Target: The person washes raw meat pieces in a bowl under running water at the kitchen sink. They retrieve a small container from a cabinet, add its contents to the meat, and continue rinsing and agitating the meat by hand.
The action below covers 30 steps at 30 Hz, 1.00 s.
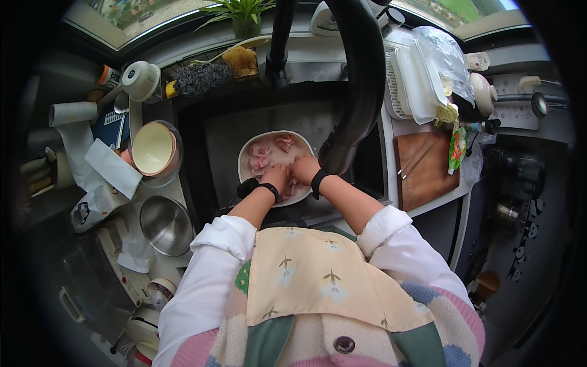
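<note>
A white-rimmed oval basin stands in the dark sink, holding cloudy pinkish water. Pieces of raw meat lie in it towards the left, with another raw meat piece near the far rim. My left hand and my right hand are close together inside the basin, fingers down at the water. More meat shows just below them. Their fingertips are hidden, so whether either hand grips a piece cannot be seen. Both wrists wear black bands.
A black faucet arches over the sink's right side. On the right counter lies a wooden cutting board with metal chopsticks, beside stacked white plastic containers. To the left are a cream bowl inside a glass bowl and a steel bowl.
</note>
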### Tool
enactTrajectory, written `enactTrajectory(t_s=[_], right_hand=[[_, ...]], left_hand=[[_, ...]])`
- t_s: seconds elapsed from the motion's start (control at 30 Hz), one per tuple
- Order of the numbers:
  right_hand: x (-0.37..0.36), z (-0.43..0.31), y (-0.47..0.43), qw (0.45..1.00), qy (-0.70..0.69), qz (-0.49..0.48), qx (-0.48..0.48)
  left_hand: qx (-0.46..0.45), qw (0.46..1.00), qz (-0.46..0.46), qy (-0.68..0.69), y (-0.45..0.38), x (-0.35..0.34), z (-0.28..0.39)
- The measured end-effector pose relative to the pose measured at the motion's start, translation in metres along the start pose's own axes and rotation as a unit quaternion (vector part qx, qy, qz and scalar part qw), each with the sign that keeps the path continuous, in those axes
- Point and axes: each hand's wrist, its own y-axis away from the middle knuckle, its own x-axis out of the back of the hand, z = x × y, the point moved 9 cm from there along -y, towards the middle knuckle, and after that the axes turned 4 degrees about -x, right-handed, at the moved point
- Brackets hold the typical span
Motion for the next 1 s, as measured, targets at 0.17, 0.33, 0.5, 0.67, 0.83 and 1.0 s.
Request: enactTrajectory(t_s=[0.17,0.33,0.5,0.67,0.83,1.0], right_hand=[[0.037,0.010,-0.003,0.975,-0.079,0.208,-0.006],[0.076,-0.042,-0.022,0.976,-0.069,0.195,0.070],[0.031,-0.028,-0.035,0.990,0.000,0.116,-0.079],[0.008,-0.033,0.000,0.995,0.066,-0.043,-0.057],[0.012,-0.024,0.021,0.994,0.050,-0.089,-0.048],[0.061,-0.039,-0.005,0.978,0.081,0.193,0.025]], left_hand=[[0.130,0.991,0.015,0.037,0.007,0.021,-0.038],[0.094,0.987,-0.124,0.032,0.012,-0.011,-0.036],[0.119,0.990,0.079,0.008,0.031,0.075,-0.046],[0.111,0.981,0.156,0.008,0.022,0.069,-0.057],[0.234,0.967,0.087,0.053,0.006,0.037,-0.072],[0.219,0.975,-0.018,0.030,0.005,0.014,-0.070]])
